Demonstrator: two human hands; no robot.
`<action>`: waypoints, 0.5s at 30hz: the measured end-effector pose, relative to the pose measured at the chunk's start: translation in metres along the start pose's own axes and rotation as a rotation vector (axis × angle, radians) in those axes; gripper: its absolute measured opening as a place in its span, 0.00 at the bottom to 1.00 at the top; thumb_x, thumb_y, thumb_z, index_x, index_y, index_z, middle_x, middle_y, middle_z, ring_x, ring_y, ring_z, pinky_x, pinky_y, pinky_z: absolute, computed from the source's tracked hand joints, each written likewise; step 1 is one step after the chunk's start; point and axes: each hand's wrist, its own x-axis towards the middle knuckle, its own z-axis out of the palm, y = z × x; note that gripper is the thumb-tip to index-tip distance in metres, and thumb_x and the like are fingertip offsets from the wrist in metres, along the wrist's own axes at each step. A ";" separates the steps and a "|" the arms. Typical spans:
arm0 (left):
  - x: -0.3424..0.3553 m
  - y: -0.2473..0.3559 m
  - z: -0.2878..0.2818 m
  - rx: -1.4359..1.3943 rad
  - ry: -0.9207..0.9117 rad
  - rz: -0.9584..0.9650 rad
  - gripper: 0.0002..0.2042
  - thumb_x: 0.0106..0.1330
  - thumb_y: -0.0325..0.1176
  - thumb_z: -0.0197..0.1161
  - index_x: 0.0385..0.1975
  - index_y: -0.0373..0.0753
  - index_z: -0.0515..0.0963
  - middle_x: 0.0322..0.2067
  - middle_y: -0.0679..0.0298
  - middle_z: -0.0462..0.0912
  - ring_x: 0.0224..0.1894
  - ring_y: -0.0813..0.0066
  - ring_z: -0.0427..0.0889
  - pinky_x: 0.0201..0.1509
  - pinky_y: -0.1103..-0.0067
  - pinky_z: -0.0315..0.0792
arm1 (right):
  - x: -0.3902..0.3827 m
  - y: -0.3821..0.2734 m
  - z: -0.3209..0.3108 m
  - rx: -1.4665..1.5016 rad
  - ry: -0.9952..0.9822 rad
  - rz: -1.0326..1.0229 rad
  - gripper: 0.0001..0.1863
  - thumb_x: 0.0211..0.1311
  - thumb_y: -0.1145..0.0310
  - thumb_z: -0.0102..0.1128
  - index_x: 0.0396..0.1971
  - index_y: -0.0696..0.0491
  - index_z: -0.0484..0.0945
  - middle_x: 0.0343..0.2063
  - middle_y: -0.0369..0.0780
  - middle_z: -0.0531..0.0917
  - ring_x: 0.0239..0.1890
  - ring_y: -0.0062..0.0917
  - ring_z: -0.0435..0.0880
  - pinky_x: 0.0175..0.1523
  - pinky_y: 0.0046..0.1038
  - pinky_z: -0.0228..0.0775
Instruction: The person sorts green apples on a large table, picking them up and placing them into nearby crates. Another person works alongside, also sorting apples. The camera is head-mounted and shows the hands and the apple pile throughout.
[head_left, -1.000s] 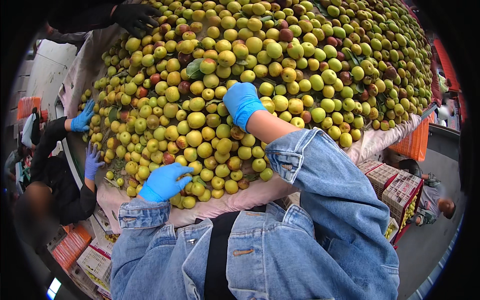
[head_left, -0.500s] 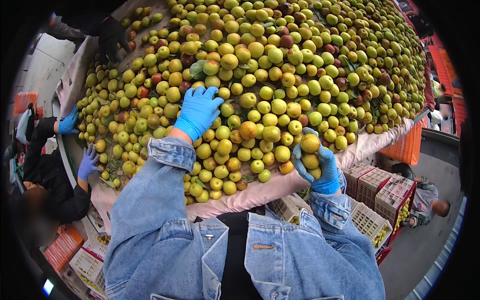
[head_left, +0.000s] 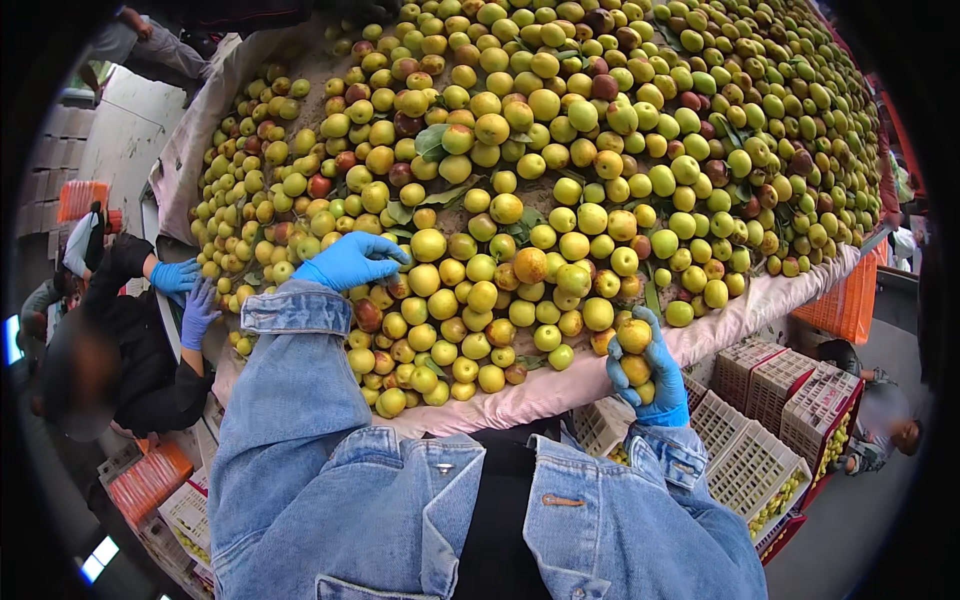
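Note:
A big heap of round yellow-green fruit (head_left: 560, 215), some flushed red-brown, looks like jujubes and slopes toward me. My left hand (head_left: 345, 262), in a blue glove, hovers low over the near left of the heap. Its fingers reach out to the right with the thumb apart, and nothing shows in them. My right hand (head_left: 660, 375), also gloved in blue, is at the heap's near right edge, palm turned inward. It is closed round a few jujubes (head_left: 634, 337) stacked between thumb and fingers.
Pale cloth (head_left: 560, 388) edges the heap. Cream crates (head_left: 755, 465) with fruit stand below right; an orange crate (head_left: 845, 300) is beyond. At left, a person in black (head_left: 140, 355) has a blue-gloved and a purple-gloved hand at the heap. Another person (head_left: 880, 420) is at far right.
My left hand has drawn back toward me and left, off the fruit it was spread over. My right hand still holds its jujubes. The view has shifted, and the dark glove at upper left has moved away.

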 end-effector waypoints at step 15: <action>0.082 -0.017 -0.020 -0.007 0.434 0.474 0.22 0.56 0.43 0.63 0.51 0.46 0.71 0.51 0.60 0.67 0.42 0.58 0.76 0.49 0.66 0.72 | 0.014 0.005 0.013 -0.165 0.003 0.056 0.29 0.58 0.56 0.56 0.58 0.45 0.57 0.33 0.47 0.74 0.18 0.25 0.73 0.11 0.14 0.57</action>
